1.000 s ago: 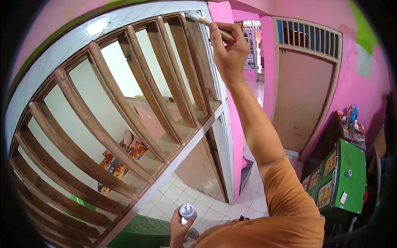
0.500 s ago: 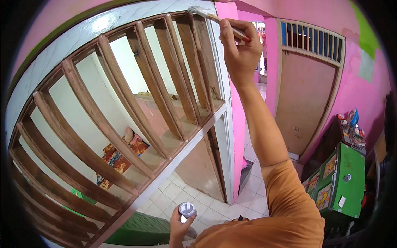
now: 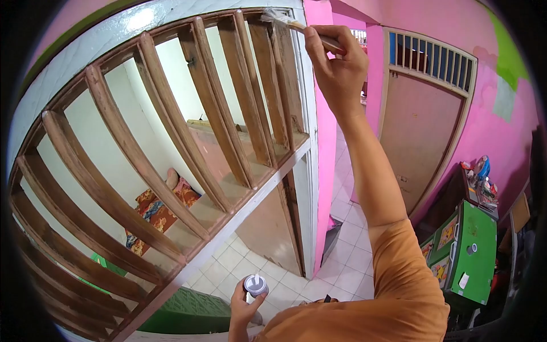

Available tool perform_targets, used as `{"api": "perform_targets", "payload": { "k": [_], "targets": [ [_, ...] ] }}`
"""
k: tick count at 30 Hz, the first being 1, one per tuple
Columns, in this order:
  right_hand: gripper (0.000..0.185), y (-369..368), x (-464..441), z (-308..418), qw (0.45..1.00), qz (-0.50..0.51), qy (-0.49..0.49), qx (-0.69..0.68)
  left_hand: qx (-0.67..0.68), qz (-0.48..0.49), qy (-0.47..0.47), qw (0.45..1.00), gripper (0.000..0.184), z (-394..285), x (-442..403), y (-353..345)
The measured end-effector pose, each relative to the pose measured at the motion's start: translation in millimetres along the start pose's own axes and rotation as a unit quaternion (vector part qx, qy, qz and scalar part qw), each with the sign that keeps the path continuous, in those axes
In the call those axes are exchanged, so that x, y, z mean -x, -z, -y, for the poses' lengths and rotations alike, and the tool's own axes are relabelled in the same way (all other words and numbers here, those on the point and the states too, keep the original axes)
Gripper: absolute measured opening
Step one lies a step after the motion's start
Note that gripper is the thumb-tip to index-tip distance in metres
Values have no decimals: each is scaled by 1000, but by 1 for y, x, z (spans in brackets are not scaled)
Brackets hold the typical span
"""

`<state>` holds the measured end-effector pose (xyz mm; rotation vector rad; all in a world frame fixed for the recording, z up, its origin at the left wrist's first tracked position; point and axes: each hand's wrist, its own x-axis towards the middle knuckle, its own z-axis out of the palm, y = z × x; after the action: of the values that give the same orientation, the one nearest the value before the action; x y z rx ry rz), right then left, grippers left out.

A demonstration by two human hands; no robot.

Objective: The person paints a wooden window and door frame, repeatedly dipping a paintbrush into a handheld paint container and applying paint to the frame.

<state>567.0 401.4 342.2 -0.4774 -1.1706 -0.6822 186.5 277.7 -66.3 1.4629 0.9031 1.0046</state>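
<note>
Raised at the top, my right hand [image 3: 342, 68] is closed around the handle of a paintbrush [image 3: 299, 25]. The brush's whitish bristles touch the upper right corner of a frame with brown wooden slats [image 3: 199, 97]. White-grey paint covers the frame's top board [image 3: 165, 17] and lower rail [image 3: 250, 179]. Low in front of my body, my left hand [image 3: 245, 308] grips a small open paint can [image 3: 256, 286]. Grey-white paint shows inside it, and a pale strip sticks up from its mouth.
To the right stand a green cabinet [image 3: 470, 251] with a small cup on top and a closed wooden door [image 3: 421, 137]. A pink wall edge [image 3: 325, 142] adjoins the frame. Patterned cloth [image 3: 162, 214] lies beyond the slats, and something green [image 3: 182, 310] stands below them.
The brush has shifted slightly down from the top edge into the frame's corner, with my right hand following. My left hand still holds the can. The view has tilted a little.
</note>
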Motion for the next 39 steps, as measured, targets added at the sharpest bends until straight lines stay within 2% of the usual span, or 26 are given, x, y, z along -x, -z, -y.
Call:
{"api": "perform_targets", "payload": {
  "k": [2, 4, 8, 9, 10, 12, 13, 14, 17, 20, 21, 22, 24, 26, 28, 30, 32, 36, 38, 39],
  "targets": [
    [16, 6, 3, 2, 1000, 24, 2, 20, 9, -3, 1, 1000, 66, -3, 1, -2],
    [17, 19, 14, 9, 990, 109, -54, 68, 20, -6, 2, 1000, 66, -4, 3, -4],
    [16, 47, 18, 26, 983, 120, -91, 105, 23, -18, 1, 1000, 66, -1, 4, 0],
    [17, 48, 16, 37, 983, 107, -140, 47, 24, -17, 1, 1000, 67, 0, 5, 1],
    [17, 49, 10, 40, 983, 108, -140, 46, 24, -18, 2, 1000, 67, 2, 5, 3],
    [20, 54, 0, 41, 957, 191, -178, 125, 23, -21, 2, 1000, 66, 2, 4, 3],
    [22, 48, -2, 42, 957, 183, -183, 127, 23, -21, 3, 1000, 66, -1, 4, 2],
    [22, 42, -7, 40, 957, 184, -184, 127, 22, -18, 2, 1000, 66, -4, 3, 2],
    [21, 28, -26, 17, 964, 200, -95, 146, 15, -13, 0, 1000, 66, -3, 3, 2],
    [23, 15, -45, 2, 975, 169, -76, 120, -1, -7, -4, 1000, 66, 1, 2, 4],
    [8, 8, -59, 22, 954, 175, -118, 211, -9, -5, -5, 1000, 66, 2, 2, 4],
    [8, 8, -60, 20, 954, 175, -119, 211, -9, -5, -5, 1000, 66, 1, 2, 5],
    [7, 8, -60, 14, 990, 98, -61, 82, -4, -3, 5, 1000, 66, 0, 2, 6],
    [6, 16, -50, 12, 989, 116, -75, 61, -1, -11, 2, 1000, 66, -1, 3, 5],
    [21, 16, -32, 12, 996, 73, -22, 41, 2, -20, 1, 1000, 65, -1, 4, 4],
    [17, 25, -12, 15, 993, 97, -61, 9, 6, -15, 3, 1000, 64, -3, 4, 5],
    [15, 37, 8, 19, 974, 185, -94, 91, 12, -17, 2, 1000, 64, -4, 6, 7],
    [13, 50, 24, 30, 963, 215, -89, 137, 18, -14, 4, 1000, 64, -4, 6, 11],
    [10, 47, 15, 32, 984, 140, -75, 75, 15, -10, 6, 1000, 64, -4, 5, 14],
    [10, 41, 8, 30, 990, 119, -22, 74, 13, -6, 7, 1000, 64, -3, 4, 15]
  ]
}}
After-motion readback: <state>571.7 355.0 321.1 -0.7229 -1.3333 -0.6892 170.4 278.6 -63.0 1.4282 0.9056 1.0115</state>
